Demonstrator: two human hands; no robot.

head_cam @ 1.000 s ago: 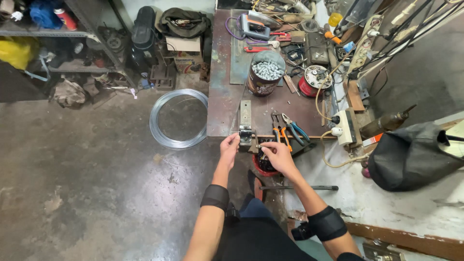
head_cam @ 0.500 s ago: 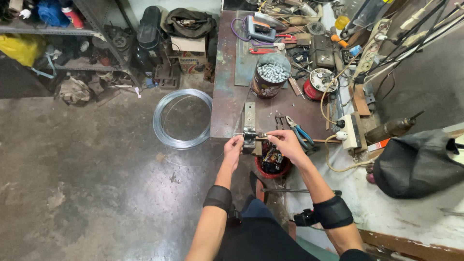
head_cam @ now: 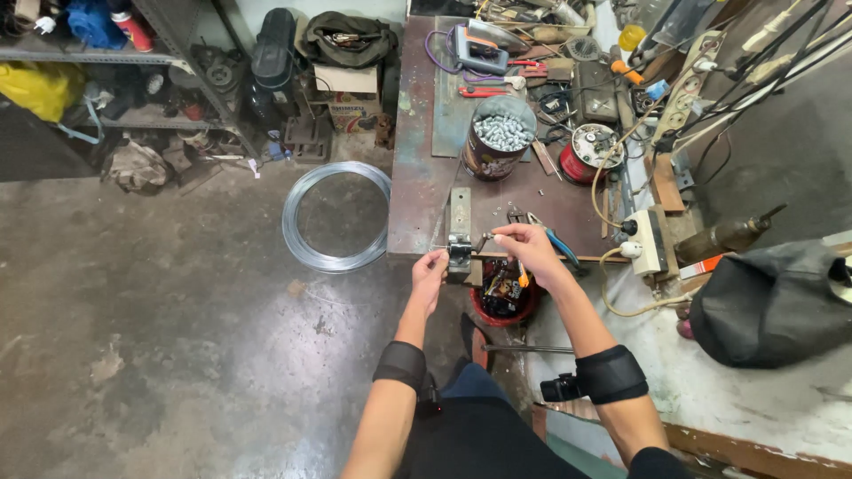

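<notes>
Wire work at the small metal jig: piece seated, forming appears under way, not finished.

Left of the jig (head_cam: 460, 232), a coil of wire (head_cam: 335, 215) lies on the floor, apparently the stock. The left hand (head_cam: 431, 269), just left of the jig's near end, has its grip pinched shut on what looks like a thin wire; the wire is too fine to confirm. The right hand (head_cam: 524, 245), just right of the jig, closes its grip on a small lever or wire end there. Beyond the jig, a can of bolts (head_cam: 499, 137) stands on the surface (head_cam: 417, 177). No finished pieces visible.
</notes>
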